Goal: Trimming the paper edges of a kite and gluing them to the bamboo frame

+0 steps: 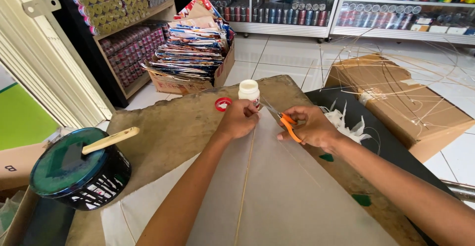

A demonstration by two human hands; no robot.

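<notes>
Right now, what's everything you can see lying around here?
Thin sheet: one, pale grey, on the table under both hands, thin stick along its middle.
Scissors: one, orange handles, in the right hand.
Glue bottle: one, white, open, beyond the hands.
Cap: one, red, left of the bottle.
Round tin: one, dark, stick across its top, near left.
Cardboard box: one, brown, right.
Paper scraps: several, white, beside the right hand.
Left hand: pinching the sheet's top.
Right hand: grip on scissors.

2 hands [241, 119], 1 scissors [288, 125], 1 glue btl [249, 92], 1 red cap [222, 104], 2 boxes [396, 97].
</notes>
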